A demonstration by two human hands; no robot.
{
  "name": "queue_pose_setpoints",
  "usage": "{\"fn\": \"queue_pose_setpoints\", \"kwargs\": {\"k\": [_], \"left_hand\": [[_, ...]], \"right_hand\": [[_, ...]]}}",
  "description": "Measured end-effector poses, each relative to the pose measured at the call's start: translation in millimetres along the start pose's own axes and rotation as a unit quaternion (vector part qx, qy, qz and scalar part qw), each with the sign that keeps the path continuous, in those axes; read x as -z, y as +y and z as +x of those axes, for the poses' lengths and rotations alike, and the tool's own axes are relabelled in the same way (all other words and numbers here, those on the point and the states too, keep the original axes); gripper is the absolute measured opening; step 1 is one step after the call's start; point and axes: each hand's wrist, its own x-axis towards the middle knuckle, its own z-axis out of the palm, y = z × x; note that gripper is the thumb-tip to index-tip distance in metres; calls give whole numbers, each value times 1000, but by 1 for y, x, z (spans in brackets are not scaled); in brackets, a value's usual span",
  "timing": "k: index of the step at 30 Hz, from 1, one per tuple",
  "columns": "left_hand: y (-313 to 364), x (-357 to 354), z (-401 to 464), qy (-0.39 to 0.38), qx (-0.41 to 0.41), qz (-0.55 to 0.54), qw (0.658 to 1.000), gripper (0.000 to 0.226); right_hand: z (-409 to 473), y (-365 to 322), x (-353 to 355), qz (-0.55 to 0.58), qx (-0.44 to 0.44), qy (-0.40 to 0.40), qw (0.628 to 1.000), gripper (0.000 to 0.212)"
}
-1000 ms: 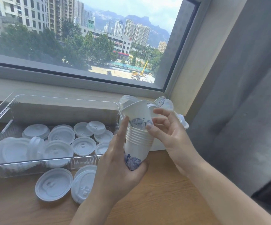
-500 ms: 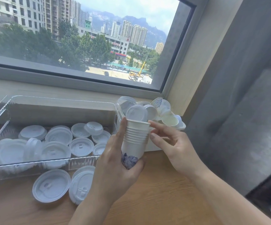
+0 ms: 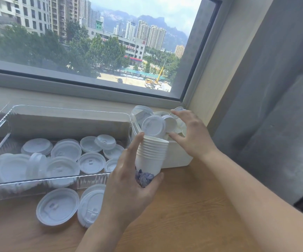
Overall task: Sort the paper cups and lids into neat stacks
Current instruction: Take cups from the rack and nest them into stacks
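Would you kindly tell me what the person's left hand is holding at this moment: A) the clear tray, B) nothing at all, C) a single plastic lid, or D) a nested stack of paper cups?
D: the left hand grips a nested stack of paper cups, its many rims showing one above the other, while the right hand reaches open over the white bin.

A wooden table (image 3: 192, 215) carries a clear plastic tray (image 3: 56, 182) at far left, a white bin (image 3: 178, 157) right of it, and seemingly two loose lids (image 3: 58, 206) near the tray.
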Motion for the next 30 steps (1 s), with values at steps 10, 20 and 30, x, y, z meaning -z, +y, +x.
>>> {"fn": "queue_pose_setpoints", "kwargs": {"k": [10, 20, 30], "left_hand": [[-3, 0, -1, 2, -7, 17, 1000, 105], [-6, -3, -1, -8, -6, 36, 999, 105], [28, 17, -38, -29, 14, 23, 999, 102]], "right_hand": [[20, 8, -21, -62, 3, 12, 998, 59], [4, 13, -1, 37, -51, 142, 988, 50], [-76, -50, 32, 397, -80, 63, 912, 47]]}}
